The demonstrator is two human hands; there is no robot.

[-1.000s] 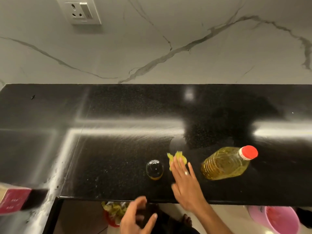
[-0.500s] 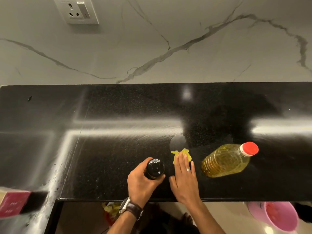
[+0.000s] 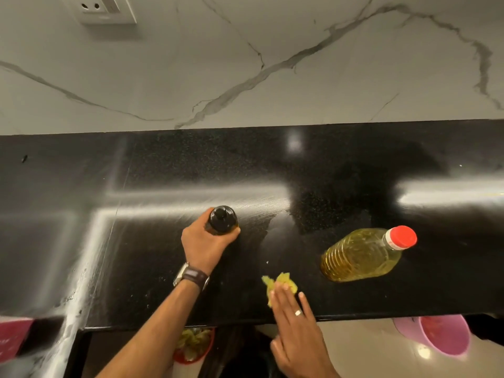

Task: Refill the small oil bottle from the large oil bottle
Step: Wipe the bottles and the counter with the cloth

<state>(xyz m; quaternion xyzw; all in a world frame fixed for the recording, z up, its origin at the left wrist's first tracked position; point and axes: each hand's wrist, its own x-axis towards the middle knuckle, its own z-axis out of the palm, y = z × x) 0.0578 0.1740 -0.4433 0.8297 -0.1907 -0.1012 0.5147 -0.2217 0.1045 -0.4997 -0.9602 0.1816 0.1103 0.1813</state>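
The small dark oil bottle point(image 3: 223, 219) with a black cap stands on the black counter point(image 3: 300, 170), and my left hand point(image 3: 206, 244) is wrapped around its near side. To the right stands the large clear oil bottle point(image 3: 362, 255) of yellow oil with a red cap point(image 3: 403, 236), untouched. My right hand point(image 3: 296, 323) lies flat with fingers together, pressing a small yellow cloth point(image 3: 281, 282) onto the counter near its front edge.
A marble wall with a socket point(image 3: 105, 9) rises behind the counter. Below the counter edge sit a pink bucket point(image 3: 441, 336) at right and a red bin point(image 3: 195, 345) of green scraps. A pink box point(image 3: 12, 336) is at far left.
My left hand came up, took the small bottle and moved it away from me and to the left. My right hand slid the yellow cloth back toward the counter's front edge.
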